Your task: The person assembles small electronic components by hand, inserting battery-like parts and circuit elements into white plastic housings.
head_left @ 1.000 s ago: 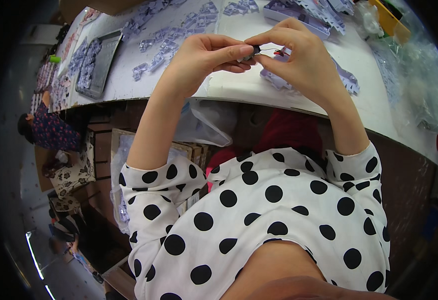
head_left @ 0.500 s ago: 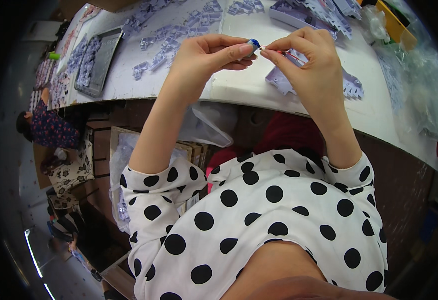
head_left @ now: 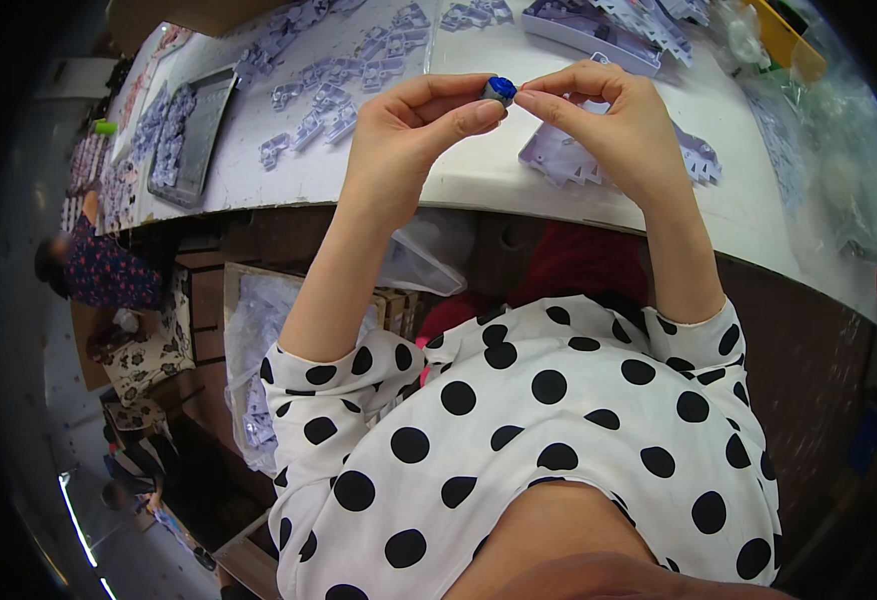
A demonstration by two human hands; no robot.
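Note:
Above the worktable my left hand (head_left: pixel 408 125) is closed, pinching a small grey part with a shiny blue end (head_left: pixel 499 91) between thumb and fingertips. Its kind is too small to make out for certain. My right hand (head_left: pixel 603 115) is closed in a pinch right beside the blue end, thumb and index fingertip meeting there. Whatever sits between those right fingertips is hidden. Below and behind the right hand lies a pale lilac plastic housing (head_left: pixel 700 160) with a toothed edge, partly covered by the hand.
Several small lilac plastic parts (head_left: pixel 308 125) are scattered across the white table (head_left: pixel 478 180). A dark tray (head_left: pixel 193 140) of parts stands left, a lilac box (head_left: pixel 588 35) at the back, clear plastic bags (head_left: pixel 848 180) right. Another person (head_left: pixel 108 260) sits at far left.
The red wires seen at my right hand are no longer visible. My right fingertips have come closer to the blue end, which now faces up more. The view has shifted slightly.

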